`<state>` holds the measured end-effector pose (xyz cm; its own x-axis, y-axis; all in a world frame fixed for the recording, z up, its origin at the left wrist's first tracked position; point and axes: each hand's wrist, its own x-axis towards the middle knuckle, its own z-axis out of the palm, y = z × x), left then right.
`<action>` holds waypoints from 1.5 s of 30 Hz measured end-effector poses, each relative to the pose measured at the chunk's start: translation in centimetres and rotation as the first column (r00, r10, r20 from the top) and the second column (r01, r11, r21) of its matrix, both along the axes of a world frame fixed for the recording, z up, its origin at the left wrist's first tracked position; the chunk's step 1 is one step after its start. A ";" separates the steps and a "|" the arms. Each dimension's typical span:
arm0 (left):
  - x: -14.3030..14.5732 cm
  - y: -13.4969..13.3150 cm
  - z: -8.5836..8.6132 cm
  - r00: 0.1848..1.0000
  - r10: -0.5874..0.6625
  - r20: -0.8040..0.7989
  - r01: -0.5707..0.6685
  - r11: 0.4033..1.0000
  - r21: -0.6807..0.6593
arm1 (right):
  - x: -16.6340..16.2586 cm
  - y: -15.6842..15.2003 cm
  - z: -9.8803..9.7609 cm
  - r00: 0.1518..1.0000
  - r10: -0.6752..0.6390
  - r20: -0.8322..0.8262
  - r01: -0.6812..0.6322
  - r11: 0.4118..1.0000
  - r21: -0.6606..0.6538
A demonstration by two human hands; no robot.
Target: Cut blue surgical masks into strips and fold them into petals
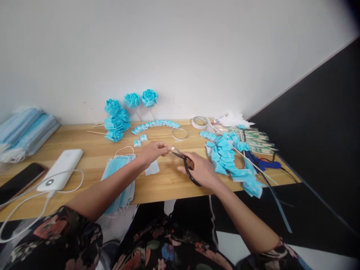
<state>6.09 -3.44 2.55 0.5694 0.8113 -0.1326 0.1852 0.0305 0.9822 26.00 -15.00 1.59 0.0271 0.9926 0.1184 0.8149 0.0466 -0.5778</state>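
Note:
My left hand [154, 152] pinches a small white piece [172, 149] between thumb and fingertips; its material is too small to tell. Black-handled scissors [192, 177] are in my right hand [203, 170], their blades parted and pointing at the white piece. Under my left wrist lies a white scrap [152, 168] on the wooden table [168, 187]. Partly hidden by my left forearm is a blue face mask [127, 193]. Beyond my hands are a thin white ring of wire or cord [180, 134], two small folded blue pieces [137, 143] and a curved row of folded blue pieces [154, 125].
Blue flowers [116, 120] on sticks lie or lean by the wall. To the left are stacked masks [30, 131], a phone [22, 180] and a cabled white power bank [62, 168]. Rightward sit a tape roll [199, 122], blue strips [225, 153], wrapped sticks [253, 138] and a blue tool [268, 164].

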 end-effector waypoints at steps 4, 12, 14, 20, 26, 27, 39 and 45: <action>-1.6 0.0 -0.7 0.998 0.068 -0.015 -0.068 0.998 0.016 | 0.9 1.2 -0.3 0.951 -0.156 0.265 0.157 0.987 0.018; -2.3 -0.6 -0.5 1.000 -0.008 -0.026 0.012 0.990 0.141 | -1.6 2.2 3.2 0.973 0.062 0.222 -0.093 0.987 0.132; -2.3 -0.7 -0.1 0.999 -0.028 -0.025 0.033 0.982 0.185 | -2.7 2.6 4.0 0.991 0.117 0.066 -0.124 0.985 0.122; -2.4 -0.4 -0.1 1.000 0.011 -0.018 -0.007 0.978 0.209 | -4.4 3.7 3.9 0.993 0.086 0.084 -0.100 0.981 0.169; -3.3 2.2 -0.4 0.975 0.151 0.165 -0.148 0.989 -0.031 | -5.0 4.6 4.1 0.992 0.045 0.122 -0.087 0.928 0.362; -3.6 2.8 -0.5 0.967 0.175 0.187 -0.172 0.985 -0.033 | -4.8 4.8 4.1 0.998 0.039 0.054 -0.056 0.927 0.370; -1.7 6.2 -3.4 0.861 0.093 -0.500 0.261 0.763 0.591 | -2.6 8.3 -1.1 0.739 -0.017 -0.674 0.047 0.999 0.026; -1.2 6.6 -3.7 0.801 0.077 -0.594 0.355 0.738 0.574 | -2.2 8.7 -2.4 0.819 0.003 -0.574 0.024 0.999 0.040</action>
